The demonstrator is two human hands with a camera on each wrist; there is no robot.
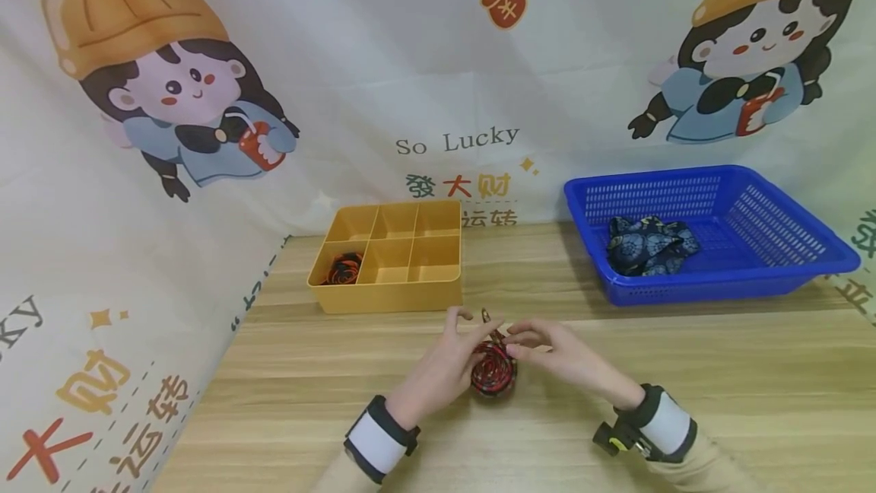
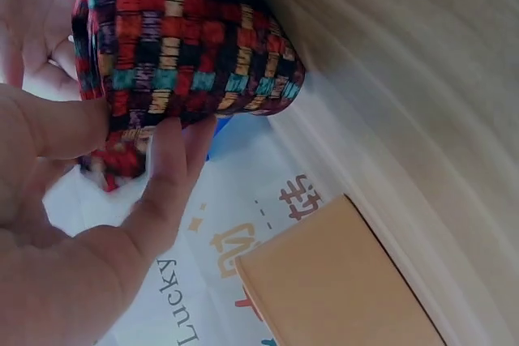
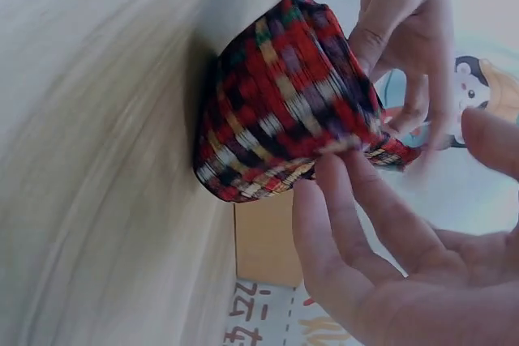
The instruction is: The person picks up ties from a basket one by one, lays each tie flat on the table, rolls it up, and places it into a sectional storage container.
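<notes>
Rolled cloth (image 1: 494, 373) at the counter's (image 1: 287, 402) near middle.
Head: left hand (image 1: 436, 370) and right hand (image 1: 560, 354) flank the roll; even tension should keep its spiral tight. Left wrist: that hand's thumb and fingers pinch the roll, rounded, red-black checked, coarse-looking weave. Right wrist: fingertips touch its edge, thumb clear; patterned tail (image 3: 396, 153) sticks out.

Cloth roll (image 1: 493, 373), woven and textured — smooth plastic box (image 1: 390, 299), perforated plastic basket (image 1: 705, 289) — wood-grain tabletop (image 1: 274, 379), softly sheened.
</notes>
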